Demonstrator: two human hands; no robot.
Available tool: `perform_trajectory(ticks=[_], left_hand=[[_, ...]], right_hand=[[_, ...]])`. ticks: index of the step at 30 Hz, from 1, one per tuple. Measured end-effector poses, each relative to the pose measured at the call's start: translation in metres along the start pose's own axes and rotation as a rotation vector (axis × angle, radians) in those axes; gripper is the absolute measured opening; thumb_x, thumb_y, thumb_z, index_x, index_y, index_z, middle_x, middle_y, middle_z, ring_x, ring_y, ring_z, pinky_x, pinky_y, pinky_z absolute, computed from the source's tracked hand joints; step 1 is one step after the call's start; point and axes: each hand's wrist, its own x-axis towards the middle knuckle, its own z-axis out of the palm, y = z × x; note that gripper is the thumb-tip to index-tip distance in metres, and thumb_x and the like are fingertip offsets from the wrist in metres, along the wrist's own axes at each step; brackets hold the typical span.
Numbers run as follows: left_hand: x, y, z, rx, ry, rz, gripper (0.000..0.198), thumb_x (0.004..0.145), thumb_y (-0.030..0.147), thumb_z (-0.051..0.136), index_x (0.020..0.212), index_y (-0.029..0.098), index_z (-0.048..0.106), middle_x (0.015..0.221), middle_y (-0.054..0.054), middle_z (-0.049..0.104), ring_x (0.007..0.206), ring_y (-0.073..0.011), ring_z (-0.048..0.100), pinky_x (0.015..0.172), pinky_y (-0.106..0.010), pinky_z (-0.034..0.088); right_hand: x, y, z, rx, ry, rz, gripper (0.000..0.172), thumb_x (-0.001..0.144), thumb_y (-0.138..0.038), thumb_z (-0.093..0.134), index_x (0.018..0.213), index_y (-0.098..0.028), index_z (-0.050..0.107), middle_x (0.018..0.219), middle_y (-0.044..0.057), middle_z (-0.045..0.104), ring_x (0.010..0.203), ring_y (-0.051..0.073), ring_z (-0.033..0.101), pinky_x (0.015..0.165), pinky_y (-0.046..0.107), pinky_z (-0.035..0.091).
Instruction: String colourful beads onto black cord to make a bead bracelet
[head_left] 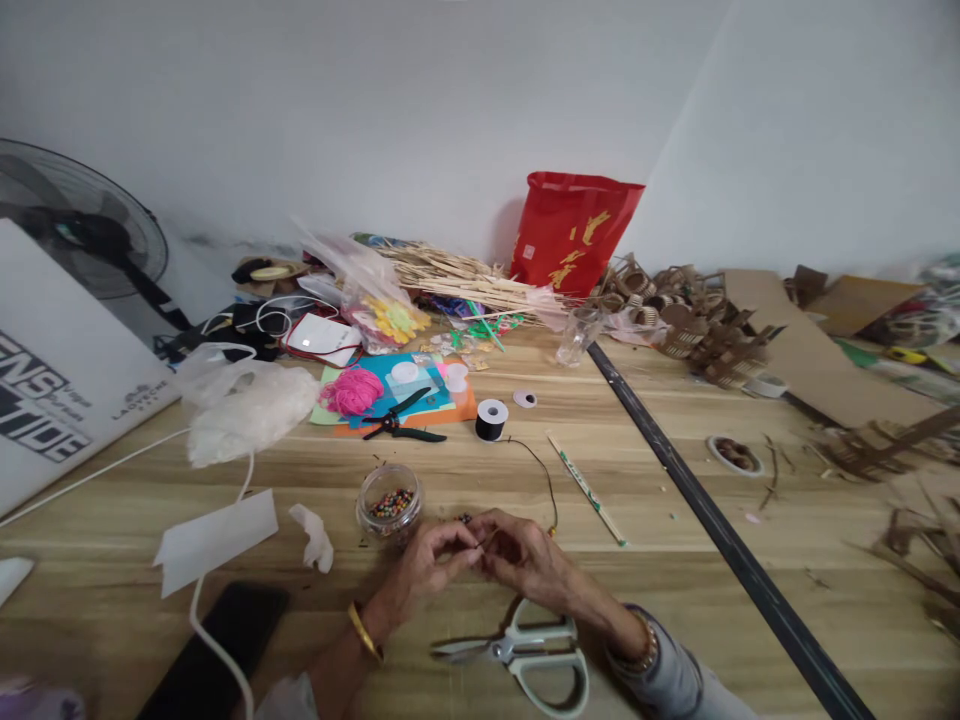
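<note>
My left hand (429, 562) and my right hand (525, 558) meet at the table's near middle, fingertips pinched together around a thin black thread (541, 470). The thread runs back from the hands to a black spool (491, 419). What sits between the fingertips is too small to name, though a few dark beads lie at them. A clear jar of coloured beads (389, 503) stands just left of my left hand. White-handled scissors (525, 648) lie below my right wrist. A gold bangle is on the left wrist, a beaded bracelet on the right.
Black pliers (401, 425), pink yarn (352, 391) and coloured sheets lie behind the jar. A dark phone (217, 650) with a white cable sits near left. Also here: a red bag (574, 232), straw bundle, fan (82, 235), white board, cardboard scraps right, a thin stick (586, 487).
</note>
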Motion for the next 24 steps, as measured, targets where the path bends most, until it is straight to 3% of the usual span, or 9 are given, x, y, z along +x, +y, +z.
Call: perform_trajectory(ticks=[6,10,14,17,21,24], left_hand=[[0.004,0.008,-0.001,-0.012,-0.032,0.012,0.027,0.079,0.039,0.060,0.069,0.013,0.064,0.066,-0.002,0.063,0.065,-0.0158,0.055,0.065,-0.027,0.043],[0.006,0.009,-0.002,-0.028,-0.044,-0.010,0.028,0.079,0.040,0.061,0.070,0.013,0.065,0.067,-0.003,0.065,0.066,-0.0164,0.057,0.063,-0.026,0.044],[0.007,0.008,-0.001,-0.033,-0.048,0.006,0.027,0.079,0.039,0.063,0.071,0.013,0.066,0.070,-0.004,0.068,0.066,-0.0160,0.058,0.066,-0.027,0.045],[0.008,0.008,-0.002,-0.071,-0.055,0.020,0.029,0.079,0.042,0.063,0.073,0.014,0.068,0.074,-0.006,0.070,0.072,-0.0178,0.061,0.069,-0.028,0.046],[0.007,0.008,-0.001,-0.137,-0.067,0.103,0.034,0.078,0.048,0.065,0.071,0.015,0.071,0.081,-0.008,0.070,0.079,-0.0203,0.063,0.076,-0.031,0.047],[0.005,0.005,0.001,-0.143,-0.040,0.158,0.035,0.076,0.050,0.067,0.070,0.017,0.073,0.083,-0.007,0.067,0.081,-0.0201,0.061,0.078,-0.033,0.047]], right_hand=[[-0.001,0.005,0.001,0.028,0.006,-0.014,0.025,0.086,-0.030,0.061,0.106,-0.016,0.056,0.075,-0.002,0.057,0.061,0.010,0.048,0.054,0.020,0.038],[0.000,0.008,0.003,-0.017,0.018,-0.032,0.024,0.082,-0.019,0.061,0.106,-0.017,0.055,0.075,-0.002,0.057,0.061,0.009,0.049,0.054,0.020,0.039],[-0.001,0.012,0.007,-0.031,0.044,-0.042,0.034,0.076,-0.012,0.063,0.107,-0.018,0.051,0.079,-0.002,0.057,0.062,0.009,0.050,0.055,0.019,0.039],[0.000,0.013,0.011,-0.018,0.090,-0.015,0.035,0.074,-0.014,0.066,0.106,-0.019,0.051,0.077,-0.003,0.056,0.063,0.010,0.050,0.056,0.020,0.040],[0.001,0.009,0.015,0.017,0.167,0.005,0.020,0.079,-0.023,0.063,0.094,-0.018,0.051,0.075,-0.003,0.054,0.063,0.010,0.048,0.055,0.020,0.039],[0.001,0.008,0.017,0.049,0.215,0.000,0.022,0.078,-0.028,0.066,0.090,-0.019,0.050,0.072,-0.003,0.053,0.060,0.010,0.048,0.052,0.020,0.037]])
